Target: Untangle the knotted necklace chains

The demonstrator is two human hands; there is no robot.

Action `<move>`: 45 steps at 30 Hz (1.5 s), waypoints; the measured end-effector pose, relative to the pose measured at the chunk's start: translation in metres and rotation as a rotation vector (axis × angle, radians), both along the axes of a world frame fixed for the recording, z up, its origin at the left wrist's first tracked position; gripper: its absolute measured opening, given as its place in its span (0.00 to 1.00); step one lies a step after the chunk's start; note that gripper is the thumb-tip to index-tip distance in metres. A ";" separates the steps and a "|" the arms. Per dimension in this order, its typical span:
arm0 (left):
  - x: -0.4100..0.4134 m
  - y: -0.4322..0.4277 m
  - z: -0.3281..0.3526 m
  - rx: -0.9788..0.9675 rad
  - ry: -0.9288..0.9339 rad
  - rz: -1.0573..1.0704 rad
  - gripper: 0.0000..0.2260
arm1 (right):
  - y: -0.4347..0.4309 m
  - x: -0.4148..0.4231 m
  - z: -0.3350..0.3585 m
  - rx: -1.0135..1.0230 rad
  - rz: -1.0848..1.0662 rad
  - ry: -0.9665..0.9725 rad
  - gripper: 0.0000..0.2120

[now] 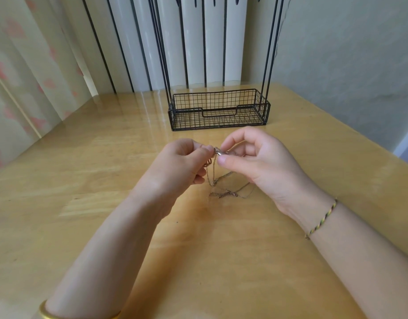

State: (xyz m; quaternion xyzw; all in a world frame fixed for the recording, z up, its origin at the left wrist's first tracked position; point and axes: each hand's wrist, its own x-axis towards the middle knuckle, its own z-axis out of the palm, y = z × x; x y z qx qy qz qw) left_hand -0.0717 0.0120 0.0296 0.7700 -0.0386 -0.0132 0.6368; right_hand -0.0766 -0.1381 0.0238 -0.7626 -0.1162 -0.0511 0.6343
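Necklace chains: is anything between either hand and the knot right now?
Nothing visible. The left hand and right hand both pinch the necklace chains at the raised tangle; loose strands trail onto the table. The wire basket stands farther back, apart.

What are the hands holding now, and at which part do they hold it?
Both the left hand and the right hand pinch the necklace chains at their bunched upper end; the rest hangs down to the table.

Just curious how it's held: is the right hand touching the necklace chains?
Touching. The head view shows the right hand pinching the necklace chains between thumb and forefinger.
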 end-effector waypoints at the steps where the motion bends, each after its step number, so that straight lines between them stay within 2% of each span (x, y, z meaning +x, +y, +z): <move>1: 0.000 0.000 0.000 0.001 -0.001 -0.003 0.08 | 0.000 0.001 -0.001 -0.028 -0.016 -0.027 0.08; 6: -0.001 0.002 0.000 0.022 -0.024 -0.030 0.08 | 0.002 0.001 -0.002 -0.150 -0.066 -0.143 0.05; 11: -0.002 0.003 0.001 0.057 -0.076 -0.055 0.06 | 0.002 0.002 -0.002 -0.190 -0.085 -0.171 0.03; 21: 0.000 0.003 -0.001 0.035 -0.080 -0.051 0.08 | 0.001 0.003 -0.002 -0.112 -0.083 -0.066 0.02; 27: 0.000 0.000 0.000 -0.014 -0.095 -0.003 0.08 | 0.004 0.003 -0.001 -0.147 -0.101 -0.037 0.03; 35: -0.002 0.002 0.001 0.062 -0.056 -0.073 0.04 | 0.002 0.004 0.003 0.046 -0.170 0.013 0.08; 40: -0.002 0.001 0.001 0.114 -0.051 -0.075 0.05 | 0.001 0.004 0.004 0.150 -0.191 0.008 0.07; 45: -0.002 0.000 0.000 0.195 -0.072 -0.036 0.01 | 0.001 0.004 0.004 0.229 -0.129 0.060 0.06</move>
